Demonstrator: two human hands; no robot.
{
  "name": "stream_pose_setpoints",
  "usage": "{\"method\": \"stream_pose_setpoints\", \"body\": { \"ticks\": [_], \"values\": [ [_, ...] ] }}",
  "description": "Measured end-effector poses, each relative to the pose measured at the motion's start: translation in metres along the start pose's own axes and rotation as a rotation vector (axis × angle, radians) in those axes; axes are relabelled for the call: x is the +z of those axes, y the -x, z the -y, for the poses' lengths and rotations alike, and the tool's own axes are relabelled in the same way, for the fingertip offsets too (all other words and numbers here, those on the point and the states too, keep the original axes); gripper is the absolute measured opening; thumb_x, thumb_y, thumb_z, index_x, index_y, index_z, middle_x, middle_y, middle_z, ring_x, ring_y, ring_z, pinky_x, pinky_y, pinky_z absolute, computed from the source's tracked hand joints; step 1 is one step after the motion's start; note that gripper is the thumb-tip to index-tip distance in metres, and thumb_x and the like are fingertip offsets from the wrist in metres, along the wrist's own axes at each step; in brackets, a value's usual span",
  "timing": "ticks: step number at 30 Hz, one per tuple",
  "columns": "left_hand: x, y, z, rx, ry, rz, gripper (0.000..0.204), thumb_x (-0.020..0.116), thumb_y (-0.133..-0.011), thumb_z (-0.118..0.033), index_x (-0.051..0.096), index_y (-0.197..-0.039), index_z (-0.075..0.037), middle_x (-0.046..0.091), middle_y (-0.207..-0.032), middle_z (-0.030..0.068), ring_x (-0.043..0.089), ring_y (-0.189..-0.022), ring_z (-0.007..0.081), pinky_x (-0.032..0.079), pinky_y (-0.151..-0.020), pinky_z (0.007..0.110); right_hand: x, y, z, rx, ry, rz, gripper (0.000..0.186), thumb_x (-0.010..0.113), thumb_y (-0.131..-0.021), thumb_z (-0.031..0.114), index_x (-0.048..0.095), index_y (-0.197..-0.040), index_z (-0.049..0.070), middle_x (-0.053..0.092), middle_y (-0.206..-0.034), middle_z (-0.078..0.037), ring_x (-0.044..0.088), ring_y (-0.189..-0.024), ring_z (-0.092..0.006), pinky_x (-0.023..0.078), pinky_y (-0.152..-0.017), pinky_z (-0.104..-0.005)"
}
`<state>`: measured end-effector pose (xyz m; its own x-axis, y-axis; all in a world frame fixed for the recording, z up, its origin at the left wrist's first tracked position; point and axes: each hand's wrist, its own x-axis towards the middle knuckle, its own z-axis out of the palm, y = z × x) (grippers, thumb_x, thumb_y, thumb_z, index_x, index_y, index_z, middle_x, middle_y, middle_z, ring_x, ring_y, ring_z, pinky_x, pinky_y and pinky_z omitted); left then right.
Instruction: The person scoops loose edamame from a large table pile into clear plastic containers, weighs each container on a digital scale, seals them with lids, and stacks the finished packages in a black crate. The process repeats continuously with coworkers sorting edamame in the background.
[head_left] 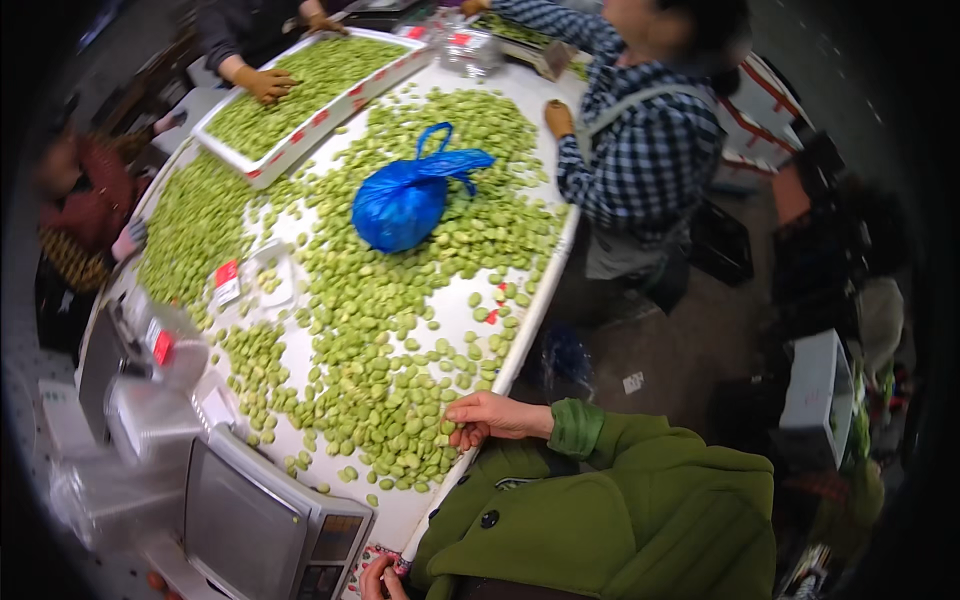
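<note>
My right hand (484, 416), in a green sleeve, is at the table's near edge. Its thumb and fingers pinch together over the heap, with a pale green broad bean (446, 427) at the tips. Shelled broad beans (385, 400) lie spread across the white table (455, 310). Only part of my left hand (380, 578) shows at the lower edge. Its fingers are curled beside a small red-and-white patterned thing (372, 562); what they hold, if anything, is hidden. A grey weighing scale (245, 515) stands just left of that hand.
A knotted blue plastic bag (400, 205) sits among the beans. Beyond it is a white foam box (300, 140) of beans, with a co-worker's gloved hand (268, 84) inside. Clear plastic trays (150, 410) stack at left. A person in a checked shirt (640, 150) stands at the far right side.
</note>
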<state>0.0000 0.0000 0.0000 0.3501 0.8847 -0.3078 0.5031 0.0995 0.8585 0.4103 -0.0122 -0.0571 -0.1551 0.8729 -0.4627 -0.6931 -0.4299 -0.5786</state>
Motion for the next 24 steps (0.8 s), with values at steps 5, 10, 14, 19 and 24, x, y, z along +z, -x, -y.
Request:
{"method": "stream_pose_setpoints", "body": {
  "ticks": [5, 10, 14, 19, 24],
  "values": [
    [0.024, -0.01, -0.015, -0.329, 0.184, 0.092, 0.031, 0.047, -0.104, -0.013, 0.049, -0.133, -0.002, 0.056, -0.124, 0.0109, 0.059, -0.108, 0.0208, 0.057, -0.085, 0.035, -0.056, 0.092, -0.006, -0.046, 0.013, -0.202, 0.027, 0.057, -0.099, 0.03, 0.063, -0.105, 0.004, 0.068, -0.097, -0.006, 0.067, -0.078, -0.0128, 0.052, -0.065, -0.0228],
    [0.012, -0.026, -0.017, -0.325, 0.063, 0.174, 0.033, 0.048, -0.104, -0.016, 0.047, -0.134, -0.004, 0.054, -0.124, 0.01, 0.058, -0.103, 0.0179, 0.057, -0.083, 0.033, -0.121, 0.107, -0.079, 0.066, -0.096, -0.526, 0.02, 0.063, -0.095, 0.024, 0.065, -0.106, 0.007, 0.068, -0.092, -0.005, 0.066, -0.076, -0.012, 0.055, -0.068, -0.0232],
    [0.015, -0.036, -0.024, -0.322, -0.032, 0.239, 0.032, 0.05, -0.104, -0.015, 0.049, -0.134, -0.005, 0.059, -0.106, 0.0061, 0.057, -0.086, 0.0118, 0.053, -0.072, 0.025, -0.185, 0.119, -0.163, 0.037, -0.354, -0.891, 0.019, 0.063, -0.094, 0.021, 0.065, -0.105, 0.006, 0.068, -0.092, -0.006, 0.067, -0.078, -0.0148, 0.056, -0.068, -0.0264],
    [0.019, -0.035, -0.025, -0.389, 0.091, 0.194, 0.031, 0.051, -0.103, -0.014, 0.051, -0.132, -0.004, 0.06, -0.104, 0.0056, 0.057, -0.086, 0.0114, 0.05, -0.073, 0.022, -0.244, 0.152, -0.209, -0.017, -0.363, -1.205, 0.023, 0.065, -0.092, 0.021, 0.065, -0.108, 0.005, 0.067, -0.098, -0.008, 0.068, -0.082, -0.0181, 0.057, -0.067, -0.0293],
    [0.034, -0.033, -0.065, -0.223, -0.04, 0.135, 0.031, 0.053, -0.102, -0.017, 0.055, -0.127, 0.0, 0.062, -0.108, 0.0109, 0.06, -0.093, 0.0178, 0.051, -0.081, 0.03, -0.283, 0.167, -0.167, -0.045, -0.459, -1.499, 0.051, 0.064, -0.093, 0.028, 0.049, -0.134, 0.001, 0.058, -0.125, -0.017, 0.067, -0.095, -0.0298, 0.058, -0.074, -0.0372]
  ]
}}
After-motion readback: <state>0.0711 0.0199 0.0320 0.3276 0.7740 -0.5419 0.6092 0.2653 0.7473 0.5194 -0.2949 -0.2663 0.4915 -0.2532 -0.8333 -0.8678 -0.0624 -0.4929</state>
